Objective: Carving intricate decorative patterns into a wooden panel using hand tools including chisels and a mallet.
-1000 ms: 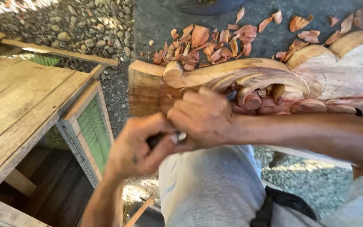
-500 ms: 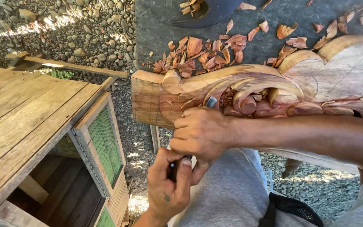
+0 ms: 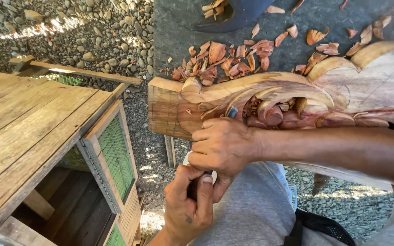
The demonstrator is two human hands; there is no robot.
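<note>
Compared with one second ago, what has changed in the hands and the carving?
The left hand slid back down the chisel handle toward the body, away from the right hand. The right hand stayed wrapped around the chisel, blade in the carved wood. The wood chips lie unchanged.

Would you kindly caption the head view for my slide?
Both hands, left hand and right hand, grip a chisel against the scrolled reddish wooden carving.

Raw matt carved wood panel (image 3: 343, 91), curled reddish wood chips (image 3: 224, 59), weathered plank crate (image 3: 37, 132)
</note>
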